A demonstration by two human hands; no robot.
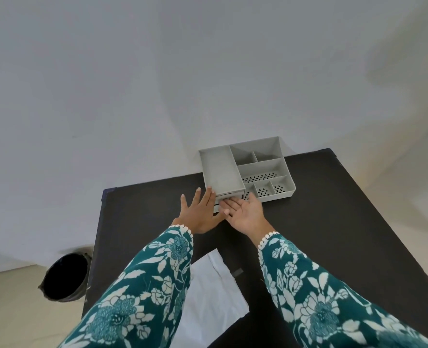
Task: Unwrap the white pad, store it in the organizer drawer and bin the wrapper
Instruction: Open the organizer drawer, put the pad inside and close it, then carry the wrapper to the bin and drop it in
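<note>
Head view shows both hands at the near front of a grey organizer (263, 167) that sits toward the far edge of a dark table (333, 234). The left hand (200, 214) is flat and spread, palm down, fingers fanned toward the organizer's near left corner. The right hand (245, 212) is open with its palm turned up, fingertips (226, 203) touching the front of the drawer (229, 195), which lies under the large left tray; neither hand pinches anything. Whether the drawer is fully shut or open a crack cannot be told, as the hands cover it. No separate white pad is in sight, so it may already be inside the drawer, though that is only a judgement. A white crumpled sheet (213, 297), most likely the wrapper, lies on the near part of the table between the sleeves, partly under the left sleeve (145, 285). A dark bin (66, 280) stands on the floor to the near left of the table. From here, a hard push could slide the light organizer toward the far edge; a pad edge could jam the drawer; and the sleeve could drag the wrapper off the table, missing the bin.
</note>
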